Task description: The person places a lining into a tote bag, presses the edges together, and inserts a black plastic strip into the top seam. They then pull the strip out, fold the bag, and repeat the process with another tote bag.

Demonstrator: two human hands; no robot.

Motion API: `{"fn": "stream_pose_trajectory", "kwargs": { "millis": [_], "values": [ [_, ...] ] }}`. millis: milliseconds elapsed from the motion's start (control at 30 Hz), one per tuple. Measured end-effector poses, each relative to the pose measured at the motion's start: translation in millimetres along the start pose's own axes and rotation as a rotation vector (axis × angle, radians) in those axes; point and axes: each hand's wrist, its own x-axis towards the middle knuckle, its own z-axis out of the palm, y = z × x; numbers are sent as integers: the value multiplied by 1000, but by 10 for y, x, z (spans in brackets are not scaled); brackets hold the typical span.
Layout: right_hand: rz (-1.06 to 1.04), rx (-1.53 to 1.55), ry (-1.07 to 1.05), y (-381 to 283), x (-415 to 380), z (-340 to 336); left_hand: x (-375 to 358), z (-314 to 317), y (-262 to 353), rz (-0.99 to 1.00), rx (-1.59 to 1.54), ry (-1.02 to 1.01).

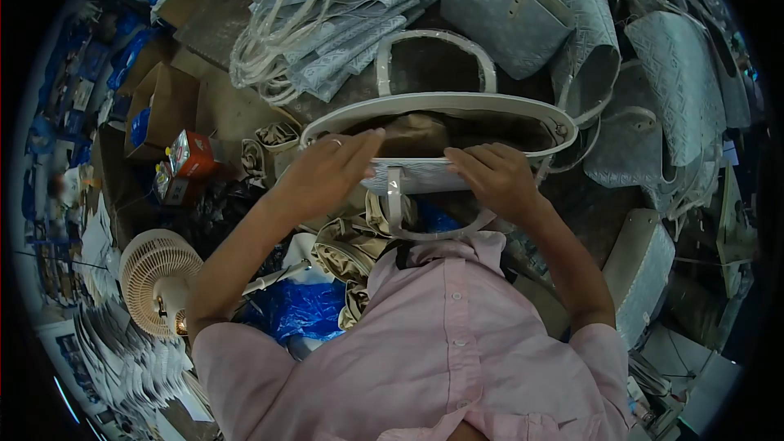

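Both hands hold a pale grey embossed tote bag with cream trim open at its near rim.

The bag lies on the cluttered worktop before the person in a pink shirt. The left hand and right hand each grip the near edge, fingers curled over it. Behind lie stacked flat grey bags; a beige fan stands lower left.

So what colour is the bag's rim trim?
Cream-white, on the open handbag; seen in the head view.

An open tote bag sits centre, stacked bags behind it, a fan at left.
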Motion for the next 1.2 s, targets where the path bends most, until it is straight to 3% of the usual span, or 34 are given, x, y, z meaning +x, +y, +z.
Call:
{"fn": "stream_pose_trajectory", "kwargs": {
  "millis": [67,133,200,300,400,567,600,633,667,700,767,867,900,967,1000,1067,1100,1167,1200],
  "values": [
    [0,32,20,-4,-43,17,1,136,90,82,-6,16],
    [-120,33,132,49,-102,-23,-80,304,99,107,122,174],
    [-97,27,90,74,-206,-119,-86,396,93,143,166,272],
    [-79,33,33,119,-240,-155,-5,254,153,-59,-39,65],
    [-78,49,18,175,-263,-195,120,74,283,-164,-162,-13],
    [-48,21,-5,535,-523,-641,501,231,826,-223,-151,131],
    [13,67,-146,644,-550,-791,673,275,944,-236,-155,132],
    [75,116,-289,701,-550,-875,860,284,1051,-275,-239,-8],
    [68,126,-296,714,-515,-897,1021,307,1093,-313,-321,-148],
    [69,194,-342,729,-469,-912,1182,382,1042,-325,-320,-147],
    [57,266,-392,769,-437,-925,1443,511,898,-166,-648,-364],
    [208,406,-442,837,-410,-914,1528,483,847,-247,-776,-454],
    [181,392,-426,842,-419,-910,1476,509,887,-260,-767,-458],
    [149,388,-404,856,-431,-922,1339,602,999,-272,-547,-118],
    [170,385,-419,860,-421,-948,1360,548,977,-283,-539,-120],
    [184,390,-429,882,-407,-948,1411,388,904,-444,-575,-560],
    [203,418,-447,894,-413,-943,1380,433,905,-457,-576,-561],
    [209,446,-471,935,-433,-914,1310,549,916,-320,-550,-295],
    [115,421,-370,955,-469,-863,1318,539,917,-327,-548,-295]
  ]
}}
